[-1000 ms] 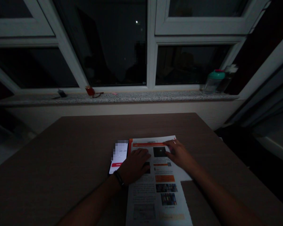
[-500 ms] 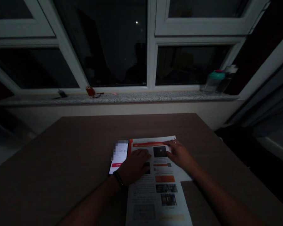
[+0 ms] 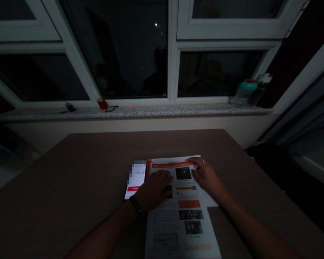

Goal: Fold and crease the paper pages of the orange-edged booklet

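Now left hand (image 3: 154,189) flat on printed page (image 3: 167,225), fingers extended, gripping nothing. Right hand (image 3: 210,178) at page's far right corner, thumb and fingers parted, touching; can't tell whether pinching. Page lies on surface (image 3: 97,163), near side: orange band (image 3: 170,166) across far end, dark photos (image 3: 183,173), text columns (image 3: 166,213). Lit phone (image 3: 137,179) just left.

Dim light, dark pale-framed windows (image 3: 172,61) above a speckled sill (image 3: 151,111).
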Demonstrator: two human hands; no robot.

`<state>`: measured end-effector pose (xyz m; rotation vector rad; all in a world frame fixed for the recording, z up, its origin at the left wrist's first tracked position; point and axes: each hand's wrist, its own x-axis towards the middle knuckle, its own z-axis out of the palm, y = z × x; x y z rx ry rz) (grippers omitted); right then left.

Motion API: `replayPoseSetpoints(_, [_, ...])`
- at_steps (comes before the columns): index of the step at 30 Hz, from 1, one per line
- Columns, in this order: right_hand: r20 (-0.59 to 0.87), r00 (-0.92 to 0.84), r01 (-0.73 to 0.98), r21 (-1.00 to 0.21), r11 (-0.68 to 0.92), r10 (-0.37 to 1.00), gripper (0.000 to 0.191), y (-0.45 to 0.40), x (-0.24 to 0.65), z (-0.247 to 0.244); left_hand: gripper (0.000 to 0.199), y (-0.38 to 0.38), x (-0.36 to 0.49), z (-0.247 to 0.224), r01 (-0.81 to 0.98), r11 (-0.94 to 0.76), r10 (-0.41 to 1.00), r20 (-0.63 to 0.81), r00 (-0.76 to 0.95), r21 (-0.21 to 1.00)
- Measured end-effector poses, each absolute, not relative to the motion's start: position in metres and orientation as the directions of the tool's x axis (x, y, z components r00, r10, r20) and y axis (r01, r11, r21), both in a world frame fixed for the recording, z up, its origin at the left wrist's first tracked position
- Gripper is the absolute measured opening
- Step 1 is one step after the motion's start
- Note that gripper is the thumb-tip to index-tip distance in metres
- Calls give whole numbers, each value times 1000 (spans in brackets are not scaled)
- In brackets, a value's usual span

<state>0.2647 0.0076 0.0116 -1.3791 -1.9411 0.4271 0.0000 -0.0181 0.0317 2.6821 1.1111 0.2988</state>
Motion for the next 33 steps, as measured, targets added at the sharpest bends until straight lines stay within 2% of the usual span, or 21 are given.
replayPoseSetpoints(4, [359, -134, 699, -626, 345, 923, 45, 9, 267, 8, 47, -19, 0, 32, 663, -683, 714, 90, 694, 305])
replayPoseSetpoints(10, [388, -41, 739, -608, 289, 921, 26, 8, 269, 13, 52, -20, -1, 31, 643, -697, 698, 91, 711, 317])
replayPoseSetpoints(14, [404, -50, 730, -610, 310, 913, 15, 6, 267, 17, 60, -20, -2, 29, 623, -704, 686, 99, 721, 342])
replayPoseSetpoints(19, [391, -70, 731, -606, 313, 918, 14, 3, 265, 19, 53, -21, -3, 26, 594, -731, 658, 116, 744, 336])
replayPoseSetpoints(24, [385, -70, 758, -580, 300, 920, 14, 1, 262, 18, 57, -24, -3, 27, 599, -728, 662, 115, 741, 334])
replayPoseSetpoints(33, [428, -146, 753, -536, 381, 892, 16, -6, 253, 16, 55, -24, 0, 32, 580, -749, 636, 104, 764, 321])
